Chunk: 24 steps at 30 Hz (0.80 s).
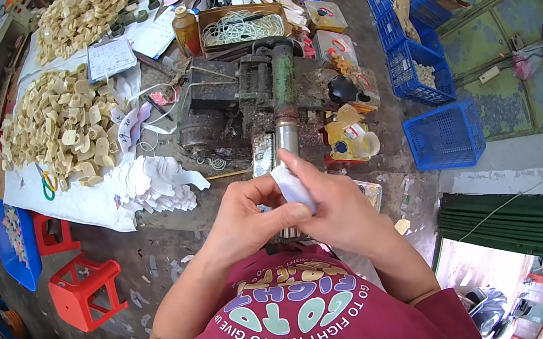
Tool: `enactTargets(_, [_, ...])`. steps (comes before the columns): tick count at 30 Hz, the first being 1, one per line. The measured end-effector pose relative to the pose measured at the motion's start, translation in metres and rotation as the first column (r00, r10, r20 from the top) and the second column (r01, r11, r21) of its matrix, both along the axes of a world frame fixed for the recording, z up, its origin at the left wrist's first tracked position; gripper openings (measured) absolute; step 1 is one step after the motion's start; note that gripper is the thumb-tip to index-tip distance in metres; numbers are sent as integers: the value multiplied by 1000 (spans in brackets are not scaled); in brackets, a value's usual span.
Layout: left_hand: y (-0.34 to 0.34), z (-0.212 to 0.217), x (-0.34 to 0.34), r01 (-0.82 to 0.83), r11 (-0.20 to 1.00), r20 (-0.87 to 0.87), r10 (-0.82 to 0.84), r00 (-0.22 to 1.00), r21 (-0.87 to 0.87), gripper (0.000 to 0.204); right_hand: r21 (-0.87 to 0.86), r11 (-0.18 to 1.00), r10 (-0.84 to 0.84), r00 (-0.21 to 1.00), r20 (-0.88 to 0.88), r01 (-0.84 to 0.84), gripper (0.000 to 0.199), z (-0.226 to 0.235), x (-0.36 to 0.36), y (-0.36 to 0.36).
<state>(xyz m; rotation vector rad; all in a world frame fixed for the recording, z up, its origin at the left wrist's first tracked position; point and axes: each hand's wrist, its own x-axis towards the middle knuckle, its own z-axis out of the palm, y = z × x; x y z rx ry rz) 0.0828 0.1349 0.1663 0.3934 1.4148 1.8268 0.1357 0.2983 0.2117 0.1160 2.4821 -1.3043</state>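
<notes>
Before the machine, both hands cupped around a white piece.

Bright, even daylight, soft shadows, sharp centre, fisheye bending and black vignette at edges.

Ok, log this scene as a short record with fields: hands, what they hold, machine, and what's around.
left hand: grips the piece's lower end
right hand: wrapped around the same piece
held item: small white flat cut-out piece
machine: grimy metal roller press, just beyond the hands
left of the machine: heaps of cream shaped pieces, stack of white cut-outs
floor: red plastic stools, blue plastic crates
</notes>
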Motion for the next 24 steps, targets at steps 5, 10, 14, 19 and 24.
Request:
enactTargets(5, [0, -4, 3, -244, 959, 362, 178, 915, 144, 19, 136, 988, 112, 961, -253, -79, 94, 9, 0, 3])
enactTargets(10, [-11, -7, -1, -382, 841, 559, 118, 821, 383, 23, -477, 872, -266, 922, -281, 107, 110, -42, 14, 32])
enactTargets(14, [8, -3, 16, -373, 870, 645, 87, 759, 322, 25, -902, 424, -481, 865, -145, 85, 96, -47, 7, -12])
enactTargets(19, [-4, -5, 27, -364, 896, 551, 174, 816, 255, 21, -935, 353, -422, 887, -187, -29, 50, -38, -1, -17])
enactTargets(24, [4, 10, 25, -664, 697, 359, 567, 742, 270, 22, -928, 256, -489, 865, 116, 269, 40, -39, -3, -41])
